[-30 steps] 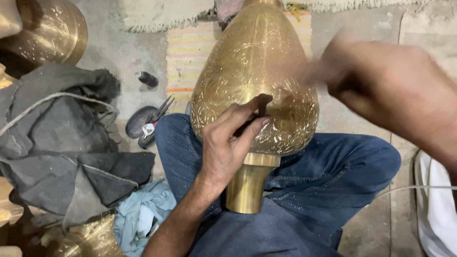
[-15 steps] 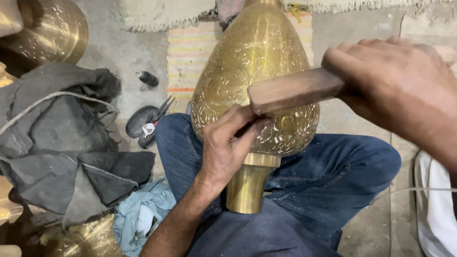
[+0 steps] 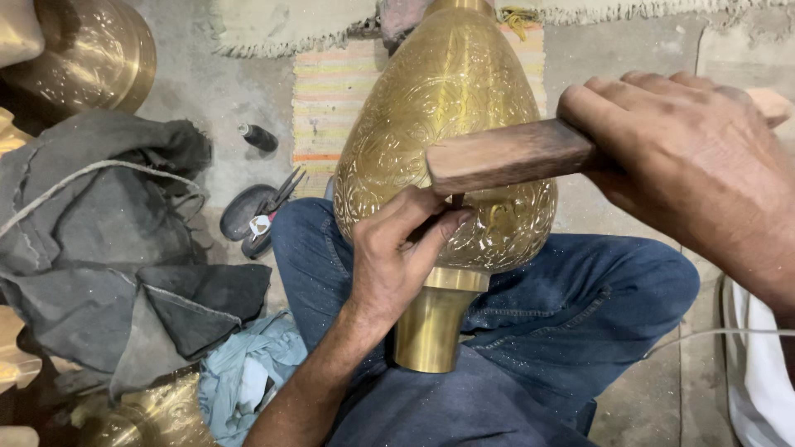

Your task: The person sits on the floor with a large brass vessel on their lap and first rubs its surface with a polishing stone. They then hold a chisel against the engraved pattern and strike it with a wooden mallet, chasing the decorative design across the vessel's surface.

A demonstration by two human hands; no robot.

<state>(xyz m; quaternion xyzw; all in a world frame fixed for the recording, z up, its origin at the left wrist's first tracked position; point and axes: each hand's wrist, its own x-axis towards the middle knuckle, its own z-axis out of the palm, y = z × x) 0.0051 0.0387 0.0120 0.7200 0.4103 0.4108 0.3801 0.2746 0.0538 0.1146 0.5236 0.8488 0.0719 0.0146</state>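
Note:
A large engraved brass vase [image 3: 447,124] lies across my lap, its plain neck [image 3: 432,327] pointing toward me. My left hand [image 3: 397,257] rests on the vase's lower body and pinches a thin metal chisel [image 3: 456,201] against the engraved surface. My right hand [image 3: 687,165] grips a wooden mallet block [image 3: 513,156], whose end sits right on top of the chisel. My legs in blue jeans [image 3: 580,314] support the vase.
Dark grey cloth [image 3: 108,248] is heaped at left, with a light blue rag [image 3: 248,372] below it. Brass vessels sit at upper left [image 3: 91,54] and lower left [image 3: 157,414]. Pliers [image 3: 265,211] and a small black cylinder [image 3: 259,136] lie on the concrete floor. A striped mat [image 3: 331,91] lies behind.
My right hand swung the wooden mallet down from a blurred raised position onto the chisel. My left hand and the vase stayed in place.

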